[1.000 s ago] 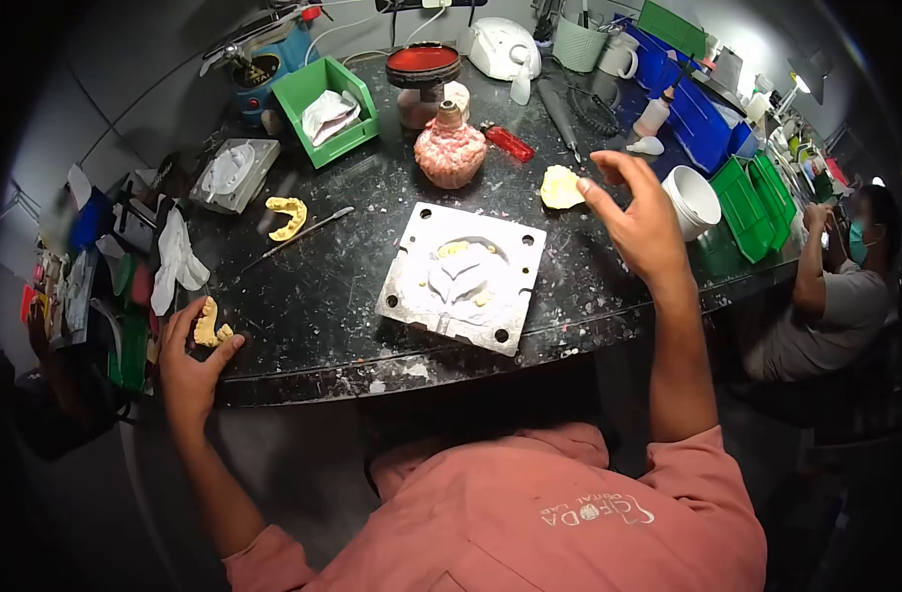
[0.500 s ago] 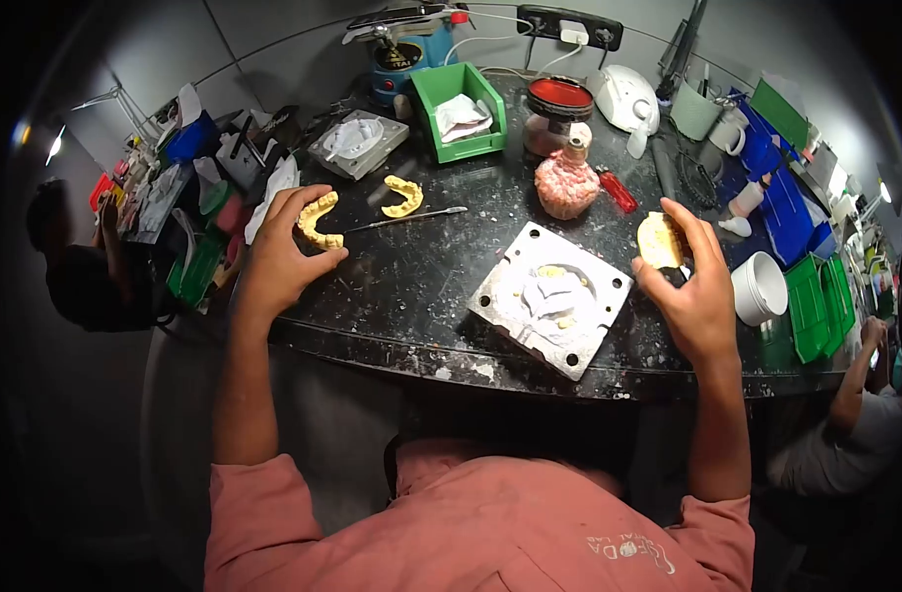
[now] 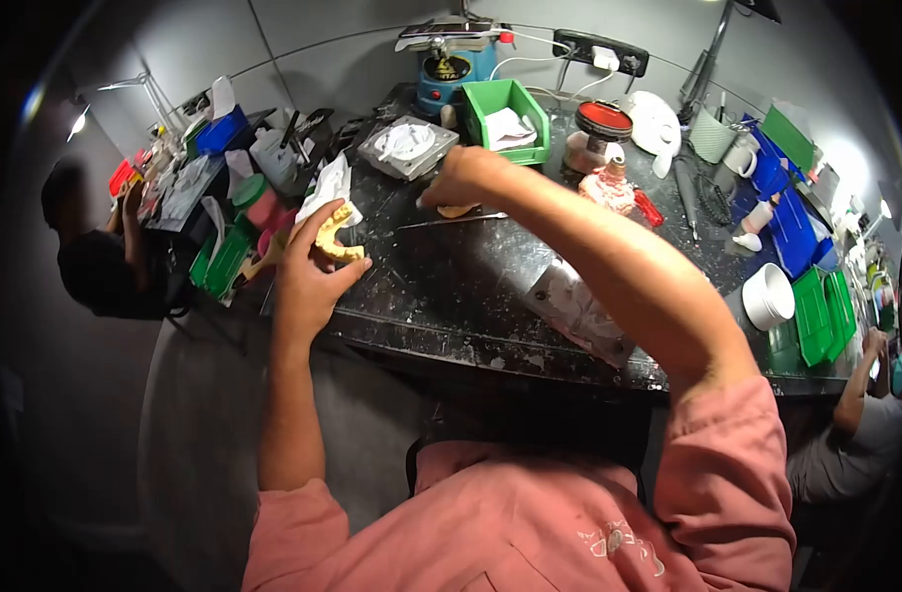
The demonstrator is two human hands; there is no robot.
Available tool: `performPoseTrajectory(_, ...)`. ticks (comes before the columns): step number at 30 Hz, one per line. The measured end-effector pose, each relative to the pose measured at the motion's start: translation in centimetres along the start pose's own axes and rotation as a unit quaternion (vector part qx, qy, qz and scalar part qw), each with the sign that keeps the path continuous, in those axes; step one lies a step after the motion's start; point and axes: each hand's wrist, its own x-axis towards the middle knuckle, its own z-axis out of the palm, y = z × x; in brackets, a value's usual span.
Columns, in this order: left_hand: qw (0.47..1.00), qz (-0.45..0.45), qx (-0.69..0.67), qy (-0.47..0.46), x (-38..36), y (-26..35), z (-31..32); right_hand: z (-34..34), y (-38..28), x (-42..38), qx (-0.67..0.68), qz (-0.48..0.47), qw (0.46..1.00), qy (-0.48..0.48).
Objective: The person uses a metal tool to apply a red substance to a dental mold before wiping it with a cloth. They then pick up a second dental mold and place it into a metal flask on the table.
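My left hand (image 3: 318,266) grips a yellow, horseshoe-shaped dental cast (image 3: 334,237) by its outer side, above the table's left part. My right hand (image 3: 461,180) reaches across to the left, its back to the camera and fingers curled downward; what they hold is hidden. Just under it shows part of a second yellow dental cast (image 3: 458,210). A thin metal spatula (image 3: 446,222) lies close by on the black table (image 3: 421,296). My right forearm partly covers a metal flask half (image 3: 574,311) with white plaster in it.
Behind my hands stand another plaster-filled flask half (image 3: 408,146), a green bin (image 3: 515,123) and a blue device (image 3: 456,74). Right of these are a red-topped jar (image 3: 603,123), a pink lumpy bottle (image 3: 611,187) and a white cup (image 3: 767,298). People sit at both sides.
My right hand has swung from the right side, where it held a yellow cast, across to the second cast. My left hand still holds its cast. The view has shifted left.
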Motion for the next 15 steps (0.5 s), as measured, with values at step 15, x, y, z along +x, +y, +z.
performPoseTrajectory(15,0.994,0.086,-0.068,-0.009,10.8,2.2,2.4,-0.8,1.8,0.5,0.038,0.005,0.97,0.24)
